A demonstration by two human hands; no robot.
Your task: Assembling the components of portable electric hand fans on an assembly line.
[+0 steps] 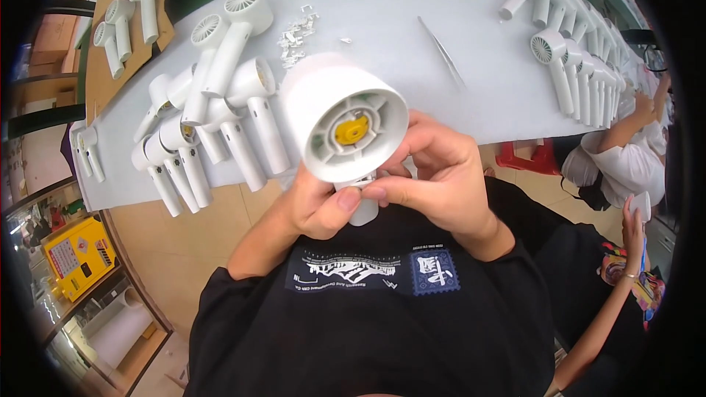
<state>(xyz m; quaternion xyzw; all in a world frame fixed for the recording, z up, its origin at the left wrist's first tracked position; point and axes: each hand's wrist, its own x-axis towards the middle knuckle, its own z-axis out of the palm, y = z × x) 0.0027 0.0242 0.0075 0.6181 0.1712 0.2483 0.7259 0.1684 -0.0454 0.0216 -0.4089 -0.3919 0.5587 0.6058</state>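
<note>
A: What occupies the centre?
B: A handheld fan (323, 103), white, its round head tilted toward the viewer and showing a yellow hub (352, 130) among spokes.

A: How does it lie relative to the hands?
B: Between them, handle downward, in front of the person's chest. The left hand (316, 209) is closed round the handle, thumb foremost. The right hand (445, 176) is bent narrow, its thumb tip at the handle just below the head, beside the left thumb; whether it pinches a small part cannot be told, since the head covers some of its fingers.

A: And around the fan?
B: Its head hides a stretch of the bench (382, 0). Just beyond it lie small white parts (296, 33); beyond and to its right, metal tweezers (441, 53). To its left is a crowded, overlapping group of fans (198, 92), and farther left a cardboard sheet (103, 92) bearing three more. Well to its right stand rows of fans (575, 55).

A: Off the bench?
B: Right of the fan, a red stool (528, 156) and another person's hand (632, 231) holding something white; far left, a yellow box (79, 257).
</note>
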